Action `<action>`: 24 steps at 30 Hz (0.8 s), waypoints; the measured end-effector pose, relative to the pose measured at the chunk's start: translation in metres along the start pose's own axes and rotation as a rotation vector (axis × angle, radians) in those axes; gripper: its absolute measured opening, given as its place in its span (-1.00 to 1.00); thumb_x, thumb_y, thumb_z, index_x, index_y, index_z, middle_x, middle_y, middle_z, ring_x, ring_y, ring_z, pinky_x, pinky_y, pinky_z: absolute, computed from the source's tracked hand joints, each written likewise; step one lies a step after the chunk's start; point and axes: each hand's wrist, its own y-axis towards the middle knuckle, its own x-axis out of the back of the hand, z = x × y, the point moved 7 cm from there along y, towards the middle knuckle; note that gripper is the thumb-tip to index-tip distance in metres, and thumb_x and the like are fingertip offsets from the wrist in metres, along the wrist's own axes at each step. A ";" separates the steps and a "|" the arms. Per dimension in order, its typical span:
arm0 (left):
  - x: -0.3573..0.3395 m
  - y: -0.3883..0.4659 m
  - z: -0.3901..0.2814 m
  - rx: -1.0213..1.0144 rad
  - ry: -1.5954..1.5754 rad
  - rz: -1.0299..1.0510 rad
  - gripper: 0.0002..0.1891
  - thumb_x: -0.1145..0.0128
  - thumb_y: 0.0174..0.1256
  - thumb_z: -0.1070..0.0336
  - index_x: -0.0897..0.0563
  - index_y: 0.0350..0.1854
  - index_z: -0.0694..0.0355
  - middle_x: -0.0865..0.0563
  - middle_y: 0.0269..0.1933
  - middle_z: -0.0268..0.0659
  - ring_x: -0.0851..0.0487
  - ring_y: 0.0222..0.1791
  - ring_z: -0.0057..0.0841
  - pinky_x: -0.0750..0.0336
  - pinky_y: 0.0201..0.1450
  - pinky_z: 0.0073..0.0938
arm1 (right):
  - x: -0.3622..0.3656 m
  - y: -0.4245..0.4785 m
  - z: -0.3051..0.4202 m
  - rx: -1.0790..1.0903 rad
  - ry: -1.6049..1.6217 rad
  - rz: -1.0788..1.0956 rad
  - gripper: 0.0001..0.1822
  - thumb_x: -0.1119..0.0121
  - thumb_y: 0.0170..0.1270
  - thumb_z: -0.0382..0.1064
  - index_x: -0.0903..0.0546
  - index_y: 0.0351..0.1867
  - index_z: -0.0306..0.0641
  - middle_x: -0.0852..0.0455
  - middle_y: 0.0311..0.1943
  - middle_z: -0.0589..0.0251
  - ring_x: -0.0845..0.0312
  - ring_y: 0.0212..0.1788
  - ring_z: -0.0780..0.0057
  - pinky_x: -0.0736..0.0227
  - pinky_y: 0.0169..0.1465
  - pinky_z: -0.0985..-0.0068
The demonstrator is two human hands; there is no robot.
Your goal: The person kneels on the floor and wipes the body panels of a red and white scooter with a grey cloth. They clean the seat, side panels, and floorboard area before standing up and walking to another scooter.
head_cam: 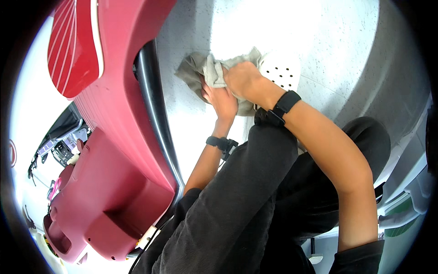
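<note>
A crumpled grey-green cloth (214,72) is bunched between my two hands, low over the speckled floor. My right hand (243,80) is closed on its upper right part. My left hand (222,101) grips the cloth from below, its fingers partly hidden in the folds. Black straps with small devices circle both wrists. Right beside the cloth is a white perforated clog (280,73), partly covered by my right forearm and the cloth.
A large red moulded plastic body (119,113) with a dark, shiny lower edge (159,106) stands close on the left. My bent knees in dark trousers (236,178) fill the lower middle. Grey plastic parts (403,205) lie at the right rim. A thin black cable (145,247) runs at the bottom.
</note>
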 end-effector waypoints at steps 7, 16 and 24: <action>0.014 0.064 -0.026 -0.156 0.024 -0.182 -0.42 -0.01 0.34 0.23 -0.29 0.40 0.28 -0.12 0.48 0.09 0.00 0.48 0.11 0.11 0.39 0.23 | 0.024 0.007 -0.039 -0.253 0.200 -0.245 -0.72 0.01 0.23 -0.25 -0.69 -0.19 -0.30 -0.75 -0.28 -0.08 -0.69 -0.19 -0.04 -0.58 -0.14 0.16; -0.015 0.149 -0.138 -0.306 0.160 -0.269 -0.56 -0.16 0.18 0.15 -0.59 0.00 0.40 -0.38 0.26 0.17 -0.27 0.28 0.12 -0.12 0.22 0.20 | 0.134 -0.014 -0.143 -0.716 0.059 -0.444 -0.65 0.00 0.23 -0.17 -0.63 -0.04 -0.26 -0.73 -0.19 -0.09 -0.67 -0.10 0.02 -0.53 -0.01 0.18; -0.012 0.081 -0.210 -0.623 -0.321 0.240 -0.49 -0.09 0.30 0.10 -0.51 0.27 0.19 -0.42 0.27 -0.01 -0.32 0.24 -0.09 -0.30 0.34 -0.17 | 0.173 -0.084 -0.259 -0.825 0.000 -0.484 -0.59 0.02 0.25 -0.20 -0.56 0.04 -0.43 -0.68 -0.09 -0.24 -0.62 -0.05 -0.09 -0.54 0.02 0.19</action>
